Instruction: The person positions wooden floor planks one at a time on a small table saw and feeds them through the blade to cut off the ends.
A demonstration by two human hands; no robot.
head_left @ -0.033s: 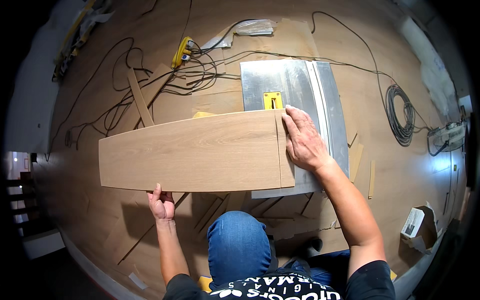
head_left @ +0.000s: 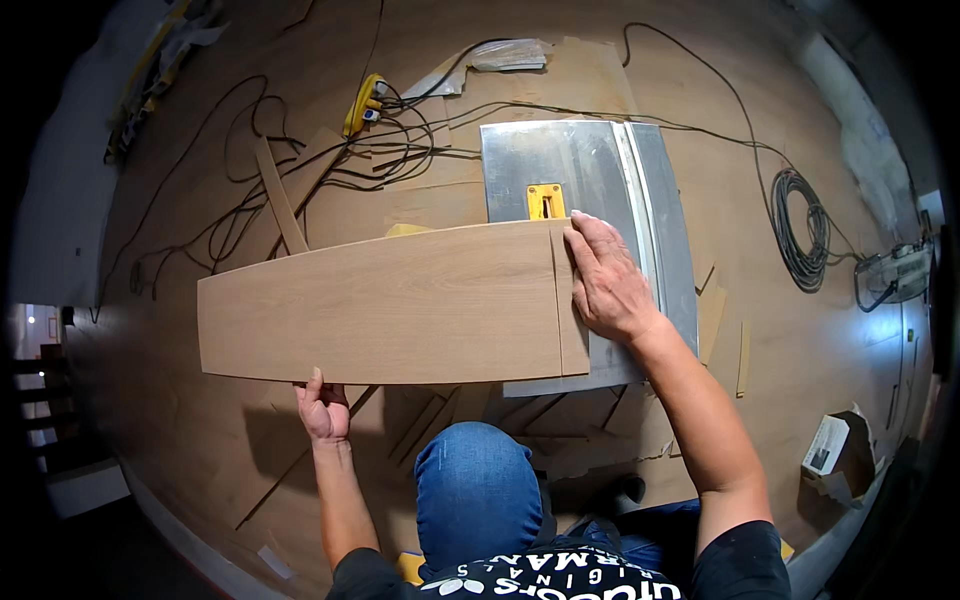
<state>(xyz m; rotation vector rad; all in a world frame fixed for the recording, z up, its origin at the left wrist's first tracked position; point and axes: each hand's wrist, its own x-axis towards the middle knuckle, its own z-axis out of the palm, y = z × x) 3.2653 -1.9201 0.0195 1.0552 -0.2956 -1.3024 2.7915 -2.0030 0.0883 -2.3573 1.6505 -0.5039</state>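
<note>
A long, light-brown wood plank (head_left: 385, 305) lies across the near part of a metal saw table (head_left: 560, 150), its left part sticking out past the table. A thin dark line crosses the plank close to its right end; whether it is drawn or cut I cannot tell. My left hand (head_left: 324, 412) is closed on the near edge, thumb up against the board and fingers partly hidden beneath. At the right end, my right hand (head_left: 612, 285) grips the board's edge, fingers reaching to the far corner. Just beyond the plank sits a yellow slotted insert (head_left: 546, 200) in the table.
Tangled black cables (head_left: 400, 165) run to a yellow power strip (head_left: 364, 105) at the far left. A cable coil (head_left: 800, 232) and a work light (head_left: 893, 273) are on the right. Offcut strips (head_left: 743, 358) lie around the table. An opened box (head_left: 840, 450) stands at the near right.
</note>
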